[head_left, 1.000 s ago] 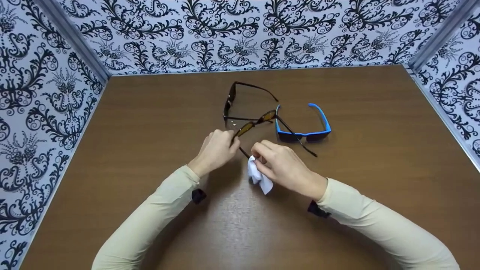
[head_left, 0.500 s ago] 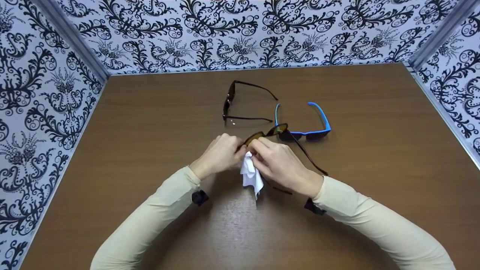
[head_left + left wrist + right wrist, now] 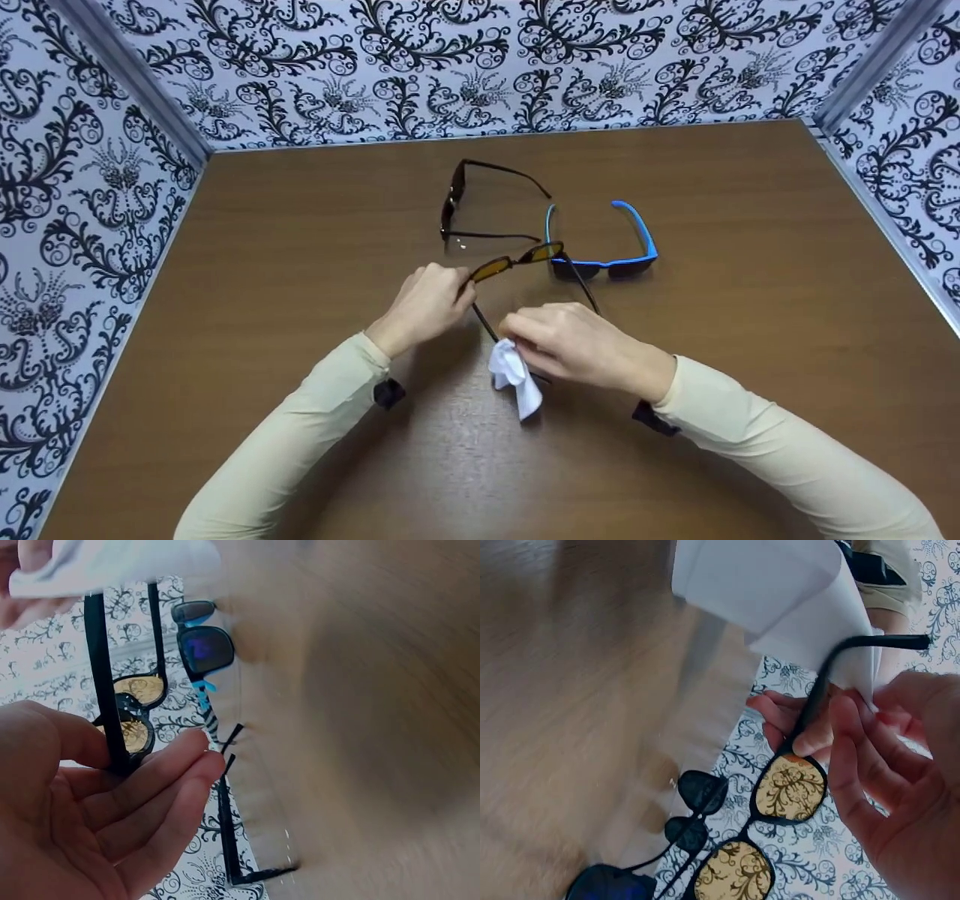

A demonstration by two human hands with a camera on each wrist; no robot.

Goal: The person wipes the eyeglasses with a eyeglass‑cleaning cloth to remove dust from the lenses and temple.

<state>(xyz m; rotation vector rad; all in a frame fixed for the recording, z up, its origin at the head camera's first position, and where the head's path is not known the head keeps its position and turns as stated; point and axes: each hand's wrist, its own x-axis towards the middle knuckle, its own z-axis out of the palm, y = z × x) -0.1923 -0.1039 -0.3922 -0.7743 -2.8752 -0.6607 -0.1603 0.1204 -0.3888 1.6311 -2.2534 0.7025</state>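
Note:
My left hand pinches a pair of sunglasses with amber lenses and a black frame, thumb and fingers at the corner where lens and temple meet. Both temples stand unfolded and point back toward me. My right hand pinches a white cloth, its loose end hanging below the fingers. In the right wrist view the cloth lies against one temple of the amber pair. From the left wrist side, that temple runs up from my left fingers to the cloth.
Dark sunglasses with black temples lie unfolded behind my left hand. Blue-framed sunglasses with dark lenses lie to their right, just behind the amber pair. Patterned black-and-white panels border the brown table at the back and sides.
The right hand with the cloth went up to the frame near my left fingers, then came back down along the temple. The amber sunglasses dipped and tilted, then rose again.

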